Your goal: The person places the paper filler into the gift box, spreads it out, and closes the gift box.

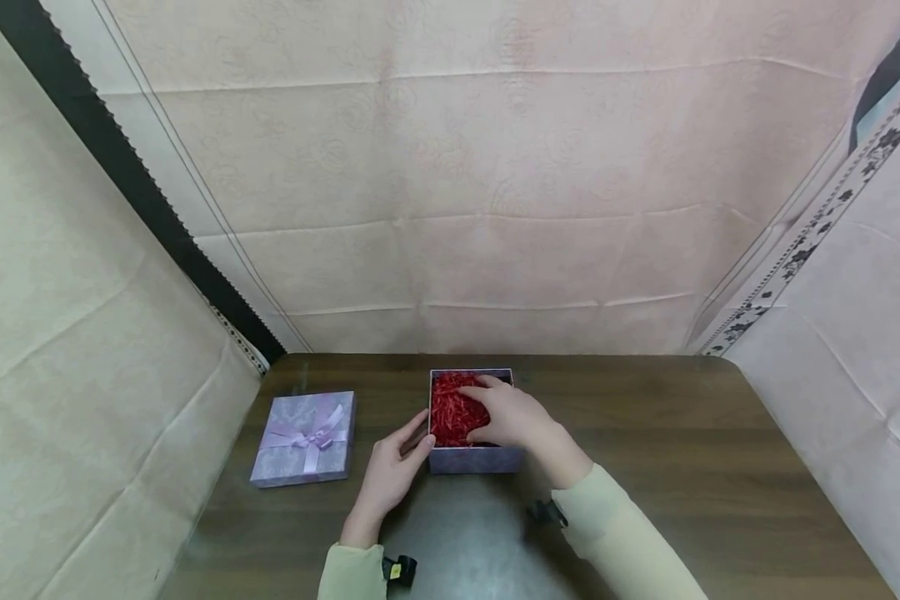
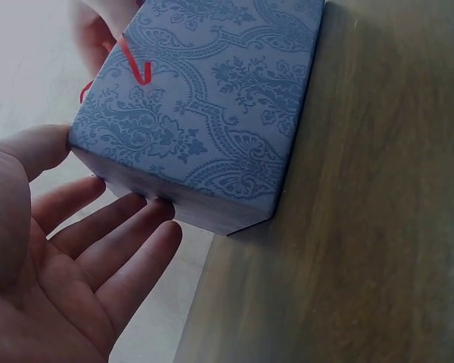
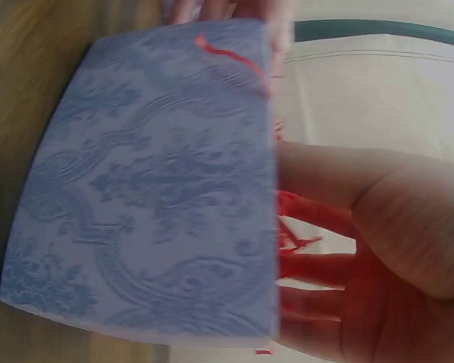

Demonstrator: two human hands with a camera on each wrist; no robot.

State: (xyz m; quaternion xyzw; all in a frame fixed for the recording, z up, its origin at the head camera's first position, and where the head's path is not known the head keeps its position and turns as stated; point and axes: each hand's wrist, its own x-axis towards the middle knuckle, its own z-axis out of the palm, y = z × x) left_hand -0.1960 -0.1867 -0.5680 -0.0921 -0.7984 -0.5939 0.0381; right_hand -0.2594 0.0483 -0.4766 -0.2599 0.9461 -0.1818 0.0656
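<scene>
A lidless gift box (image 1: pixel 474 461) with a blue-grey damask pattern stands on the table, filled with red shredded paper (image 1: pixel 453 412). My left hand (image 1: pixel 392 477) steadies its left side; in the left wrist view the extended fingertips (image 2: pixel 163 209) touch one side and the thumb meets the near top corner. From the right, my right hand (image 1: pixel 516 414) reaches over the rim with spread fingers resting on the shreds. The right wrist view shows its thumb dipping behind the box wall (image 3: pixel 159 189); the thumb's tip is hidden.
Left of the box lies its matching lid (image 1: pixel 303 442), topped by a lilac ribbon bow (image 1: pixel 317 435). The brown wooden table (image 1: pixel 682 467) ends at a pale cloth backdrop (image 1: pixel 495 208), with cloth on both sides too. A red strand (image 2: pixel 140 64) hangs over the box's near wall.
</scene>
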